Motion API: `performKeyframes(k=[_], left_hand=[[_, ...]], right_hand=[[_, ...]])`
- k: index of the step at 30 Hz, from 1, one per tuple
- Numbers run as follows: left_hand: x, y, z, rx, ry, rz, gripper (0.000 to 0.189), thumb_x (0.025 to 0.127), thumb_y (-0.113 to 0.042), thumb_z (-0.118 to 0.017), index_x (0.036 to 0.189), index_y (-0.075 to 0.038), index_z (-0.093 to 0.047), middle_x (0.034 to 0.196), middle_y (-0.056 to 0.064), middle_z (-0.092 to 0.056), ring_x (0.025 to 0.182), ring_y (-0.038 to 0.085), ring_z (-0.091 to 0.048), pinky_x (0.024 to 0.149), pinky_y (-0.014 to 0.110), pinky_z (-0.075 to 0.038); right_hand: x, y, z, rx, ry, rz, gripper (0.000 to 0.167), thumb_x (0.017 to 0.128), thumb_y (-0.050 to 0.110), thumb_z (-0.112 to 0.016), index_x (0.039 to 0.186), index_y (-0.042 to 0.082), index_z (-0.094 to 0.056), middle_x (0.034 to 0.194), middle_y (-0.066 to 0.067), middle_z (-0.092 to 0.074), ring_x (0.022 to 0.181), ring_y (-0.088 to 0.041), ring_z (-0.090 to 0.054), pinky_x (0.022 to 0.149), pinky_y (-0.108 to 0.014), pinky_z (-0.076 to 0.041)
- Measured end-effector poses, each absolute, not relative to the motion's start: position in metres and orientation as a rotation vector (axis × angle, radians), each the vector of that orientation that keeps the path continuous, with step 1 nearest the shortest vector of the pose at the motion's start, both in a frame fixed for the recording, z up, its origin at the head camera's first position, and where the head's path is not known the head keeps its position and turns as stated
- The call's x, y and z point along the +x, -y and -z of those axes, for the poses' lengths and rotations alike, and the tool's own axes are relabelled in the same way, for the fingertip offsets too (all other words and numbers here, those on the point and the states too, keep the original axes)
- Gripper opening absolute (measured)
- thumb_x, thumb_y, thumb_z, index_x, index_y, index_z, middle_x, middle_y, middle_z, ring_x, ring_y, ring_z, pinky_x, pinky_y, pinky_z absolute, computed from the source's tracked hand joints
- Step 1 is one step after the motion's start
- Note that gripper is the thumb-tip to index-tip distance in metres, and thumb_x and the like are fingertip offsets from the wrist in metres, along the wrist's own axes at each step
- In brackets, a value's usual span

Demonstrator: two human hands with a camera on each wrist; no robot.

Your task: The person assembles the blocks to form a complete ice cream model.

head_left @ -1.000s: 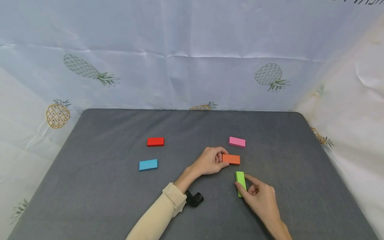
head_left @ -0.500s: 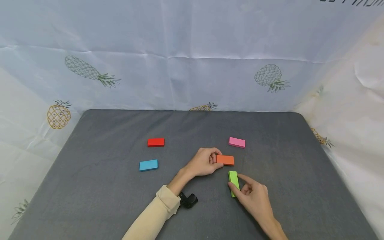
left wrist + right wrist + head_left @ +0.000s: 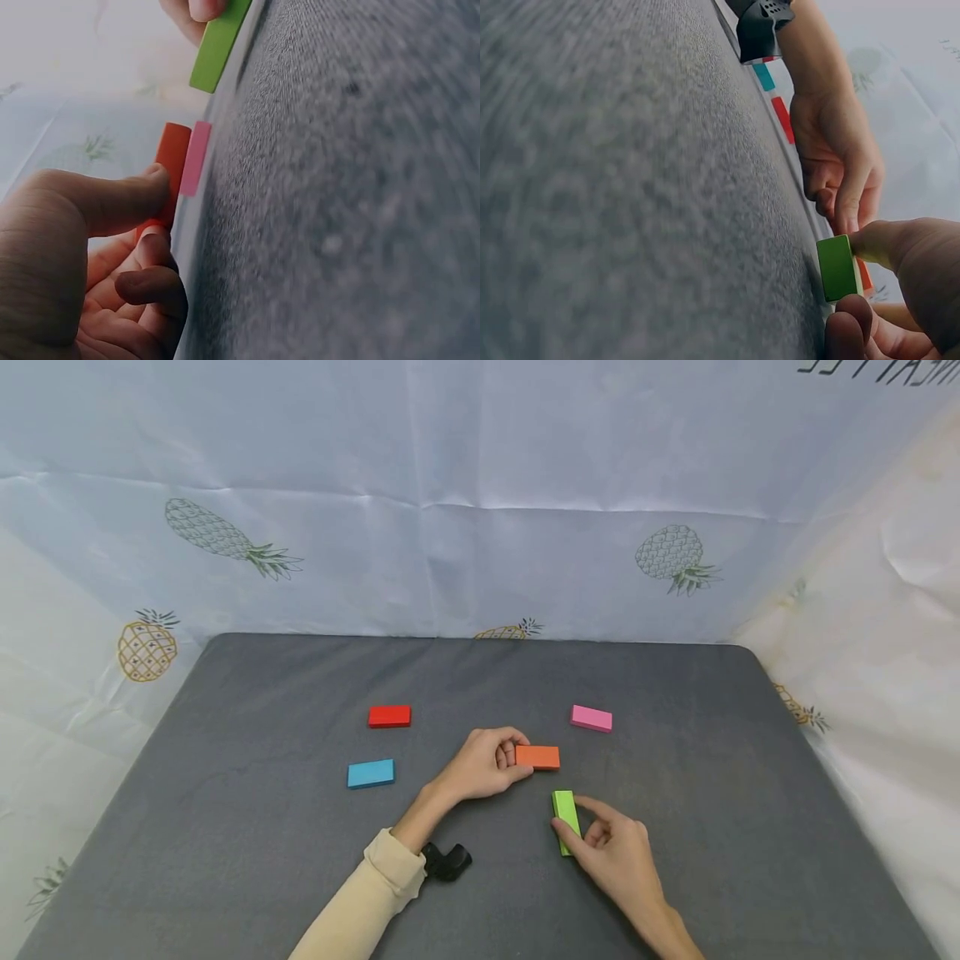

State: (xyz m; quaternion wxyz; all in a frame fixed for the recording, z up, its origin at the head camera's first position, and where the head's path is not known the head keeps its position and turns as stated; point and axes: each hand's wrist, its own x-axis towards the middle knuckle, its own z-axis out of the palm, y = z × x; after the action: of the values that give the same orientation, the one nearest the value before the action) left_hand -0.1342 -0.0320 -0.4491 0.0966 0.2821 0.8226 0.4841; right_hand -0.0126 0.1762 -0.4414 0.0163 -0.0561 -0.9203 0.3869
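My left hand [image 3: 483,764] pinches an orange block [image 3: 537,757] by its left end, thumb in front and fingers behind. In the left wrist view the orange block [image 3: 175,154] sits between thumb and fingertips. Nearer to me, my right hand [image 3: 615,852] pinches a lime green block [image 3: 566,822] across its narrow width, its long side pointing away from me. The right wrist view shows the end of the green block [image 3: 838,268] between thumb and fingers. A pink block [image 3: 592,718] lies behind and to the right of the orange one.
Left of the hands, a red block [image 3: 389,717] and a blue block [image 3: 371,773] lie on the grey cloth-covered table [image 3: 225,860]. A black device [image 3: 447,862] is strapped at the left wrist. A white pineapple-print curtain [image 3: 525,568] closes off the back and sides.
Both hands have moved left together, the left one carrying the orange block and the right one the green block. The red, blue and pink blocks have stayed in place.
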Motion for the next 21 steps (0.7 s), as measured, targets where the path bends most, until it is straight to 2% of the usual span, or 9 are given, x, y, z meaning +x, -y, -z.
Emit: performKeyframes(k=[21], left_hand=[[-0.130,0.055,0.452,0.817,-2.458,-1.453,0.025,0.090,-0.010,-0.077,0.113,-0.002,-0.070,0.072,0.004,-0.062,0.053,0.000,-0.049,0.057,0.019,-0.047]], right_hand=[[-0.019,-0.160,0.444,-0.065,2.841,-1.267,0.041,0.082,0.030,-0.087,0.115,0.009,-0.075,0.053,0.008,-0.047,0.043,0.003,-0.034,0.043,-0.020,-0.032]])
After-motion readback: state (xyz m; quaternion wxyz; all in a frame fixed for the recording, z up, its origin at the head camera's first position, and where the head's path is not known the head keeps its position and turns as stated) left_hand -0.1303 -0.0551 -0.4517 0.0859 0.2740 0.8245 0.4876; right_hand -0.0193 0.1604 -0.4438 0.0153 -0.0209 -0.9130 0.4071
